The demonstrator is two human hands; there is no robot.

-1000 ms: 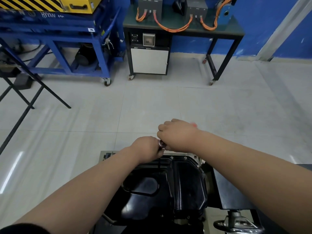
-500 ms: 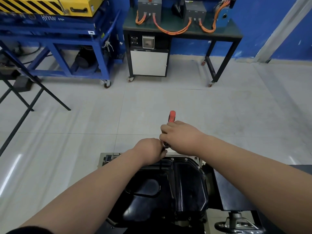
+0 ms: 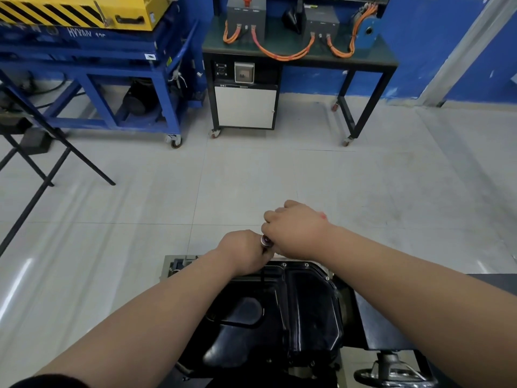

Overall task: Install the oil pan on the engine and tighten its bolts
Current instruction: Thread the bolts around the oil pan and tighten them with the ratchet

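The black oil pan [image 3: 305, 312] lies on the engine below me, with small bolt heads along its far rim [image 3: 306, 265]. My left hand [image 3: 243, 252] is curled over the head of a ratchet wrench [image 3: 265, 241] at the pan's far edge. My right hand [image 3: 296, 229] grips the wrench's red handle, of which only a sliver shows past my knuckles. The socket and the bolt under it are hidden by my left hand.
A handwheel [image 3: 391, 373] of the engine stand sits at the lower right. Across the tiled floor stand a blue wheeled frame [image 3: 112, 79], a black bench with orange cables [image 3: 299, 57] and a folding black stand [image 3: 42, 163] at left.
My right hand swung the red handle away from me, then back to the right, so the handle is hidden again. My left hand stayed on the wrench head.
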